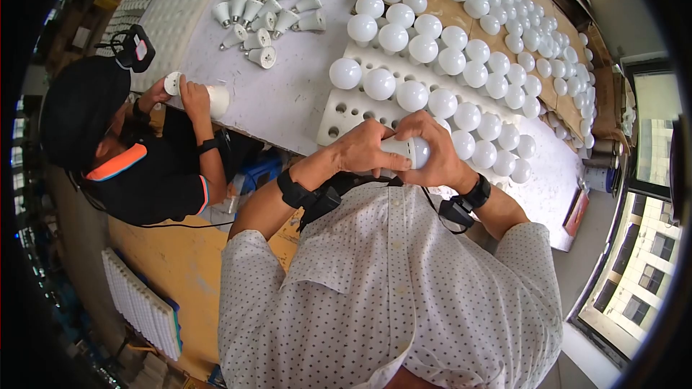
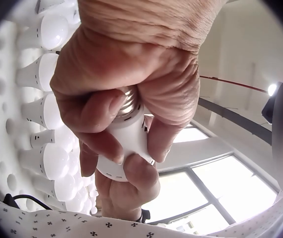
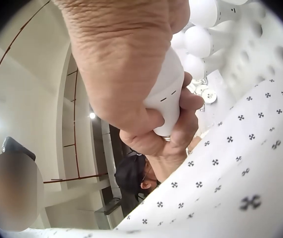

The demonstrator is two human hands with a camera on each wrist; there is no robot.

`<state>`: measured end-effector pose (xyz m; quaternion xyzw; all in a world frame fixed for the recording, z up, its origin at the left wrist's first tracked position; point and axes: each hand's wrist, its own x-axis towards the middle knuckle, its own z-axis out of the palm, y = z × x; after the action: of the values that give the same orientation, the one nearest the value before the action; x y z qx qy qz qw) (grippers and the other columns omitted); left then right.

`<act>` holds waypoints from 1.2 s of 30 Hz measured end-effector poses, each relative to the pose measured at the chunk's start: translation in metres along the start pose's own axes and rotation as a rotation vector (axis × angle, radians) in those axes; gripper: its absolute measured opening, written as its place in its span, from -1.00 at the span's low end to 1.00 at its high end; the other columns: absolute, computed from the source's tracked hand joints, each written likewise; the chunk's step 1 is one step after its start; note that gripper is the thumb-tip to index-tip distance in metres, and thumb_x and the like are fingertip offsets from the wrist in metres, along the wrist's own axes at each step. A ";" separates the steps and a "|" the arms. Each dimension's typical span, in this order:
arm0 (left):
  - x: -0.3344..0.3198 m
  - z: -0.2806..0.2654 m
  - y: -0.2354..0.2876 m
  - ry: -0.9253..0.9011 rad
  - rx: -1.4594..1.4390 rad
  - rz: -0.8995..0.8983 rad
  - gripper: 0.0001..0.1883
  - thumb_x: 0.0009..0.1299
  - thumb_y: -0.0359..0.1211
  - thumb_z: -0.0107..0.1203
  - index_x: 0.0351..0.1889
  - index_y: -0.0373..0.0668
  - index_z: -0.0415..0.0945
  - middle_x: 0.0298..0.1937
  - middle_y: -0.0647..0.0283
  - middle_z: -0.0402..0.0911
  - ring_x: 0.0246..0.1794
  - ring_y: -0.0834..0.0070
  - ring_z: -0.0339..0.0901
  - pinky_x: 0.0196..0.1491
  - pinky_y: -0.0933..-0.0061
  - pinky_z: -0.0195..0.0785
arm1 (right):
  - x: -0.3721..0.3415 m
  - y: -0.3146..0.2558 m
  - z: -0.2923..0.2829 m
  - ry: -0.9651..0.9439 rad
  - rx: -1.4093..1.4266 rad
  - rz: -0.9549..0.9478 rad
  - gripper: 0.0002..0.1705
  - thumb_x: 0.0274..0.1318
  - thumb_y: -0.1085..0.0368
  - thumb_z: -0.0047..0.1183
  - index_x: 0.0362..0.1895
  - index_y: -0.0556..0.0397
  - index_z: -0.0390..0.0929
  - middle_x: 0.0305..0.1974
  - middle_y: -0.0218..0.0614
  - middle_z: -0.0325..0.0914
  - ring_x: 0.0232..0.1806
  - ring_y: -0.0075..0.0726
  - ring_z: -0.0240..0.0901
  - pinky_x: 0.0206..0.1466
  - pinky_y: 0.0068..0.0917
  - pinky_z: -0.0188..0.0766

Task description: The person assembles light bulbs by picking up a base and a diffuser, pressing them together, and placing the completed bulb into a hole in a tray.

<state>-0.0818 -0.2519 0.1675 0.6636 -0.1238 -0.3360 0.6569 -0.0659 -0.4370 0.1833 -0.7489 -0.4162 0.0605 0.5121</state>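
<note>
A white bulb [image 1: 401,150] is held between both hands in front of the shirt. The left hand [image 1: 365,150] grips its base end; in the left wrist view the fingers of that hand [image 2: 126,74] curl round the white body [image 2: 126,136] beside the metal screw cap [image 2: 127,103]. On the dome end, the right hand [image 1: 435,151] has its fingers wrapped; the right wrist view has this hand [image 3: 126,69] covering much of the smooth dome [image 3: 170,74]. The palm sides are hidden.
Rows of round bulbs [image 1: 412,96] stand in a white holed foam tray [image 1: 346,112] just beyond the hands. Bulb bases without domes [image 1: 263,57] lie in a pile on the table [image 1: 303,94]. Another person [image 1: 137,166] sits at the left, holding a white part.
</note>
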 end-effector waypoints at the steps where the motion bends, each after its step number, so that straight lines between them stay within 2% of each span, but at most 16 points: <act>1: 0.002 -0.001 -0.003 0.016 0.000 -0.011 -0.54 0.04 -0.18 0.26 -0.36 -0.48 0.50 -0.50 0.13 0.56 -0.68 0.56 0.48 -0.66 0.64 0.33 | 0.000 0.003 0.000 -0.002 0.000 0.002 -0.48 -0.50 0.49 0.23 -0.26 0.06 0.35 -0.25 -0.21 0.35 -0.17 -0.18 0.37 -0.10 -0.39 0.35; 4: 0.004 -0.012 -0.003 0.048 -0.061 -0.026 -0.53 0.09 -0.17 0.24 -0.28 -0.45 0.48 -0.44 0.15 0.58 -0.62 0.57 0.50 -0.67 0.67 0.28 | 0.006 0.015 -0.004 0.018 0.047 0.082 -0.45 -0.48 0.48 0.25 -0.23 0.06 0.32 -0.22 -0.19 0.34 -0.16 -0.17 0.36 -0.07 -0.39 0.33; 6: 0.004 -0.026 -0.006 0.059 -0.122 -0.029 -0.53 0.12 -0.17 0.24 -0.23 -0.44 0.47 -0.41 0.17 0.59 -0.58 0.57 0.52 -0.67 0.70 0.26 | 0.010 0.024 -0.022 0.189 -0.059 0.160 -0.41 -0.45 0.47 0.27 -0.20 0.06 0.28 -0.19 -0.18 0.32 -0.14 -0.16 0.35 -0.04 -0.39 0.31; 8: -0.006 -0.050 -0.014 0.397 -0.103 0.006 -0.61 0.25 -0.24 0.14 -0.13 -0.38 0.43 -0.29 0.15 0.59 -0.48 0.57 0.54 -0.63 0.72 0.25 | 0.008 0.039 -0.041 0.245 -0.169 0.221 -0.39 -0.46 0.45 0.30 -0.19 0.08 0.27 -0.15 -0.17 0.30 -0.11 -0.14 0.33 -0.02 -0.36 0.31; 9: -0.012 -0.062 -0.019 0.397 -0.105 0.005 -0.61 0.25 -0.24 0.14 -0.13 -0.38 0.43 -0.29 0.15 0.59 -0.48 0.57 0.54 -0.63 0.72 0.25 | 0.010 0.037 -0.048 0.152 -0.366 0.124 -0.39 -0.44 0.42 0.30 -0.16 0.08 0.31 -0.12 -0.17 0.30 -0.10 -0.10 0.32 -0.02 -0.33 0.33; 10: -0.018 -0.073 -0.023 0.477 -0.162 0.028 -0.64 0.25 -0.26 0.13 -0.13 -0.36 0.43 -0.27 0.13 0.60 -0.45 0.57 0.55 -0.61 0.73 0.25 | 0.009 0.035 -0.044 0.152 -0.366 0.128 -0.39 -0.44 0.42 0.30 -0.16 0.08 0.31 -0.12 -0.17 0.30 -0.10 -0.10 0.32 -0.02 -0.33 0.33; 12: -0.022 -0.090 -0.034 0.563 -0.217 0.055 -0.66 0.26 -0.28 0.11 -0.12 -0.35 0.44 -0.24 0.10 0.60 -0.42 0.57 0.55 -0.59 0.74 0.24 | 0.007 0.033 -0.029 -0.091 -0.412 0.228 -0.40 -0.42 0.36 0.29 -0.12 0.03 0.36 -0.07 -0.18 0.28 -0.06 -0.05 0.30 -0.01 -0.30 0.34; 16: -0.029 -0.120 -0.066 0.865 -0.158 0.001 -0.74 0.25 -0.37 0.10 -0.15 -0.32 0.45 -0.23 0.12 0.60 -0.42 0.55 0.56 -0.57 0.71 0.25 | 0.003 0.052 -0.002 -0.330 -0.675 0.085 -0.39 -0.39 0.30 0.27 -0.07 -0.07 0.40 0.00 -0.26 0.25 0.01 -0.13 0.25 0.00 -0.28 0.31; 19: -0.033 -0.149 -0.096 1.204 0.178 0.039 -0.72 0.18 -0.49 0.06 -0.13 -0.38 0.41 -0.26 0.04 0.61 -0.30 0.37 0.58 -0.24 0.47 0.40 | 0.005 0.051 0.001 -0.345 -0.753 0.023 -0.39 -0.38 0.30 0.26 -0.07 -0.08 0.41 0.00 -0.27 0.27 0.03 -0.14 0.23 0.00 -0.26 0.28; 20: -0.035 -0.163 -0.107 1.213 0.181 0.039 -0.72 0.18 -0.49 0.06 -0.13 -0.38 0.41 -0.26 0.04 0.61 -0.30 0.37 0.58 -0.24 0.47 0.40 | 0.006 0.050 0.001 -0.345 -0.750 0.014 -0.39 -0.38 0.30 0.26 -0.07 -0.08 0.41 0.00 -0.27 0.27 0.03 -0.14 0.23 0.00 -0.26 0.28; 22: -0.036 -0.178 -0.108 1.322 0.607 -0.072 -0.72 0.17 -0.52 0.03 -0.13 -0.36 0.41 -0.21 -0.01 0.58 -0.17 0.23 0.55 -0.13 0.38 0.38 | 0.007 0.046 -0.002 -0.300 -0.622 0.123 -0.42 -0.37 0.30 0.26 -0.08 -0.07 0.43 -0.02 -0.27 0.29 0.03 -0.12 0.23 0.02 -0.24 0.26; 23: -0.035 -0.194 -0.119 1.271 0.728 -0.196 -0.62 0.13 -0.56 0.03 -0.05 -0.35 0.34 -0.12 -0.01 0.55 -0.07 0.11 0.49 -0.03 0.31 0.34 | 0.010 0.042 -0.005 -0.249 -0.611 0.126 -0.50 -0.33 0.31 0.24 -0.13 -0.05 0.47 -0.06 -0.27 0.34 -0.03 -0.12 0.29 -0.02 -0.28 0.31; 26: -0.025 -0.221 -0.128 1.139 0.923 -0.368 -0.52 0.09 -0.62 0.03 0.03 -0.32 0.26 0.06 -0.03 0.42 0.08 0.09 0.38 0.07 0.31 0.28 | 0.019 0.042 -0.024 -0.128 -0.472 0.221 -0.57 -0.27 0.32 0.23 -0.17 -0.03 0.48 -0.10 -0.25 0.38 -0.09 -0.12 0.35 -0.07 -0.31 0.36; 29: -0.019 -0.243 -0.154 1.017 1.195 -0.246 -0.37 0.07 -0.68 -0.05 0.19 -0.27 0.13 0.23 -0.12 0.20 0.24 0.06 0.17 0.22 0.28 0.12 | 0.047 0.051 -0.064 0.098 -0.519 0.272 -0.65 -0.17 0.33 0.19 -0.19 0.04 0.48 -0.16 -0.21 0.43 -0.24 -0.13 0.45 -0.23 -0.35 0.43; 32: -0.014 -0.247 -0.154 0.947 1.146 -0.283 -0.39 0.06 -0.71 -0.06 0.14 -0.31 0.15 0.28 -0.13 0.10 0.29 0.04 0.07 0.29 0.30 0.03 | 0.070 0.093 -0.113 0.249 -0.549 0.467 -0.66 -0.10 0.31 0.15 -0.15 0.08 0.47 -0.22 -0.18 0.46 -0.29 -0.18 0.47 -0.27 -0.38 0.43; 36: -0.013 -0.241 -0.162 0.914 1.239 -0.160 -0.47 0.04 -0.61 0.10 0.02 -0.33 0.22 0.15 -0.13 0.27 0.16 0.03 0.23 0.18 0.21 0.11 | 0.116 0.138 -0.141 0.161 -0.603 0.553 -0.57 -0.09 0.24 0.14 -0.07 0.06 0.44 -0.19 -0.14 0.49 -0.27 -0.18 0.48 -0.23 -0.35 0.42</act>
<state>0.0105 -0.0369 -0.0047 0.9897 0.0427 0.0555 0.1250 0.1598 -0.4762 0.1756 -0.9511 -0.1572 0.0123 0.2655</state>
